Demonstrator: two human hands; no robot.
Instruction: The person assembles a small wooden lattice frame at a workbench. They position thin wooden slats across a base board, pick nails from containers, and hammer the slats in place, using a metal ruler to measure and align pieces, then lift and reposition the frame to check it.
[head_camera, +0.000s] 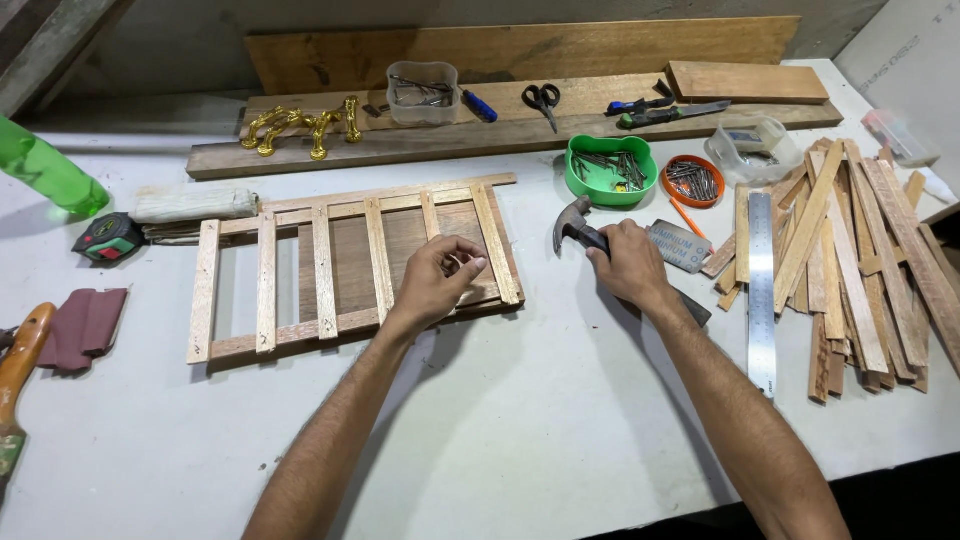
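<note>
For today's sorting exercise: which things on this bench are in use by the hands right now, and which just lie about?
In use:
left hand on the wooden slat frame
right hand gripping the hammer

Lying about:
scissors
steel ruler
tape measure
brass handles
loose wood strips
green nail bowl

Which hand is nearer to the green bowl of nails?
Right. The right hand, gripping the hammer, lies just below the green bowl. The left hand rests on the wooden slat frame, farther to the bowl's lower left.

Slatted wooden frame (350, 270) flat on table; claw hammer (580, 228) gripped, head left.
</note>
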